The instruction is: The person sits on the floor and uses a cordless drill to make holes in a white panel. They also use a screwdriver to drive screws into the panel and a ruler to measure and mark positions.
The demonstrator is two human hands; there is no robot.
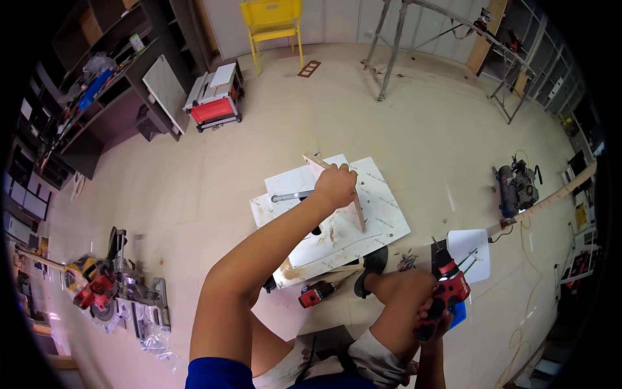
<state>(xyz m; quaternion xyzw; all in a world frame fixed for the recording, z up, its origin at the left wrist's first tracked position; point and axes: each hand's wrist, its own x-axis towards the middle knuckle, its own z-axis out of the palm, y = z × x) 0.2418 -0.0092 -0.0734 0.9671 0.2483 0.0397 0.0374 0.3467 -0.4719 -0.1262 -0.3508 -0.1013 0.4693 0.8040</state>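
Observation:
My left hand [335, 186] is closed over the upper edge of a narrow wooden board [358, 212], which stands on edge on a stack of white panels [382, 223]. In my right hand [435, 314] is a red and black cordless drill [450, 283], held by its grip beside my right knee, its bit pointing up and away from the panels. A silver-handled tool [291, 196] lies on the panels left of the board, partly covered by my left forearm. On the floor at the panels' near edge rests a second red and black drill [314, 294].
Loose screws [406, 261] lie near my right foot. Right of them is a white sheet [476, 256]. A miter saw [107, 292] sits at left, a table saw [214, 100] at far left, an air compressor [517, 185] at right. A yellow chair [272, 23] and metal trestle [389, 52] stand behind.

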